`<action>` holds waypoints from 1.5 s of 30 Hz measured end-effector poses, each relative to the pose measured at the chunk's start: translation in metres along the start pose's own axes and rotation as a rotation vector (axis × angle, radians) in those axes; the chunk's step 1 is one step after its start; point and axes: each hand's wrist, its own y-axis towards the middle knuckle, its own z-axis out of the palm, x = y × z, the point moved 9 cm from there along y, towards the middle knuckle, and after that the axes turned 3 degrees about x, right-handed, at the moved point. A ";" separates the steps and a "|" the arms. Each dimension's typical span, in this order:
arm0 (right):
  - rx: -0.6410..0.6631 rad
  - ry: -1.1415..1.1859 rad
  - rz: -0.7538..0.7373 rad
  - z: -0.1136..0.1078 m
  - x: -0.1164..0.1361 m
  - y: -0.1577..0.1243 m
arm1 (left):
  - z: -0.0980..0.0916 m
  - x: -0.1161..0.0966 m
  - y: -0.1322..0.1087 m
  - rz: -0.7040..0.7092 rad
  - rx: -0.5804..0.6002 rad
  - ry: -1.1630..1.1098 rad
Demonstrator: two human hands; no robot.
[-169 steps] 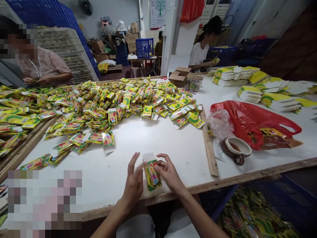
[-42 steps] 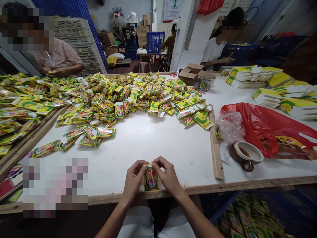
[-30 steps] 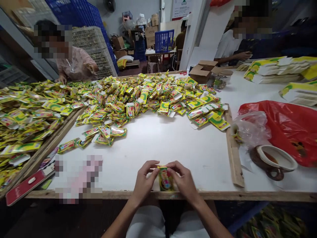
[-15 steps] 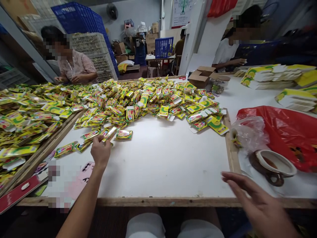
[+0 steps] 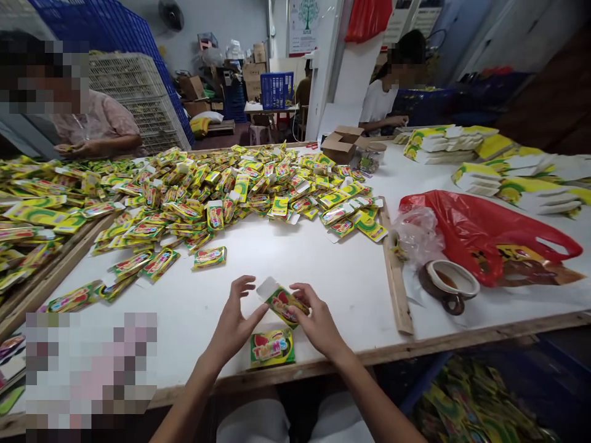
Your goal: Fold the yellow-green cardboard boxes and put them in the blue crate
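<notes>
While hands [image 5: 233,321] [image 5: 319,325] bracket a carton [image 5: 282,303], another [image 5: 272,347] lies below.

Bright even light, soft shadows, warped edges

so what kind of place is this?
Most likely a small hand-packing workshop. A heap of flat yellow-green cartons lies on the white table, the right hand holds one carton with the left hand beside it, and plastic crates stand stacked behind another person.
</notes>
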 end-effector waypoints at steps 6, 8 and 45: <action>0.009 0.289 0.059 -0.004 -0.020 -0.016 | 0.048 0.004 -0.010 -0.109 0.132 -0.380; 0.000 0.285 0.054 -0.012 -0.023 -0.023 | 0.061 -0.004 -0.009 -0.120 0.152 -0.396; -0.010 0.043 0.060 -0.050 -0.022 -0.021 | 0.105 -0.014 -0.010 -0.134 0.082 -0.375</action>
